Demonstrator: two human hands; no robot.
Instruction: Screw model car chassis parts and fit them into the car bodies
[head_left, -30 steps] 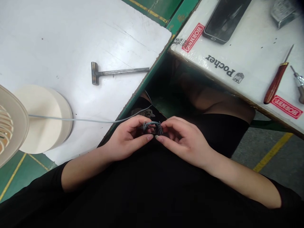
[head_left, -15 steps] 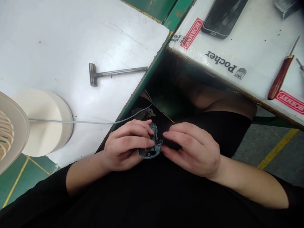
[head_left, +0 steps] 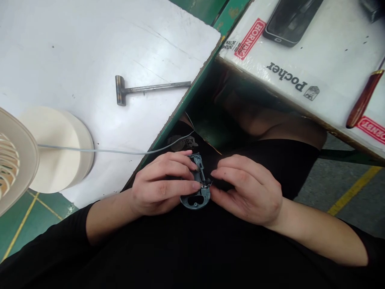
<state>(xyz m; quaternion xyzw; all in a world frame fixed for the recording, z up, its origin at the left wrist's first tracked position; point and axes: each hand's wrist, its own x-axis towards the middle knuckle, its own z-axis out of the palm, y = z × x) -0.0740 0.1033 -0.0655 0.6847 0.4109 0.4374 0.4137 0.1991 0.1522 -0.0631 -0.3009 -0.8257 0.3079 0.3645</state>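
Note:
A small grey-blue casing [head_left: 195, 201] with a rounded lower end and openings lies over my lap. My left hand [head_left: 164, 184] grips it from the left, fingers across its top. On its right side, my right hand [head_left: 248, 188] has thumb and fingertips bent close to the edge, beside a tiny dark part [head_left: 208, 182]. What the right fingertips hold is too small to make out.
White-topped table at left [head_left: 90, 44] bears a metal T-shaped tool [head_left: 156, 87] and a fan [head_left: 57, 148] with a grey cable [head_left: 120, 152]. A box [head_left: 258, 72] at right carries a phone [head_left: 290, 20] and a wooden-handled tool [head_left: 364, 98].
The casing has shifted slightly right and tilted, showing more of its lower opening. My left index finger has moved a little further right along it. The whole view has shifted slightly.

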